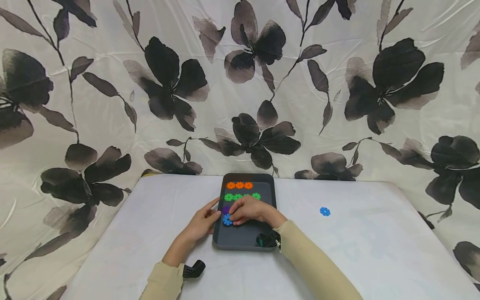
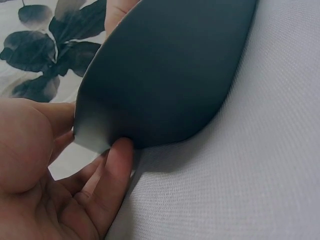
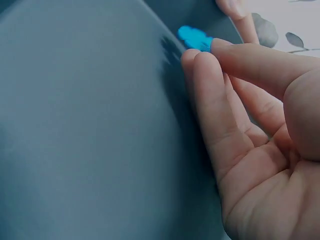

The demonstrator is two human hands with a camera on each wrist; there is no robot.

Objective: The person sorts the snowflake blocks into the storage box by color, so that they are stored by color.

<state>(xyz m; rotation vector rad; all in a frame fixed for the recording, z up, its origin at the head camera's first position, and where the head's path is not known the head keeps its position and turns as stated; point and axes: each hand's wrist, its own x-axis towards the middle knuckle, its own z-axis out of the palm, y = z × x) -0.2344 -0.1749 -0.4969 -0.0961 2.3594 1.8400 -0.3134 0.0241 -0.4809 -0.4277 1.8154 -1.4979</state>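
Observation:
My right hand (image 1: 249, 209) pinches a blue flower-shaped disc (image 1: 227, 220) between thumb and fingertips, over the left side of a dark grey tray (image 1: 240, 241). In the right wrist view the disc (image 3: 194, 38) is partly covered by the thumb. With thumb and fingers, my left hand (image 1: 202, 221) grips the tray's left edge; the left wrist view shows those fingertips on the tray's wall (image 2: 165, 95). Just above the held disc lies a purple disc (image 1: 226, 209). A row of several green discs (image 1: 228, 197) is partly behind my right hand. Three orange discs (image 1: 239, 185) line the top.
Another blue disc (image 1: 325, 211) lies alone on the white tablecloth (image 1: 356, 250), right of the tray. A floral curtain (image 1: 318, 104) hangs behind the table. Black wrist cameras sit by the left sleeve (image 1: 163, 279) and the right sleeve (image 1: 307, 254).

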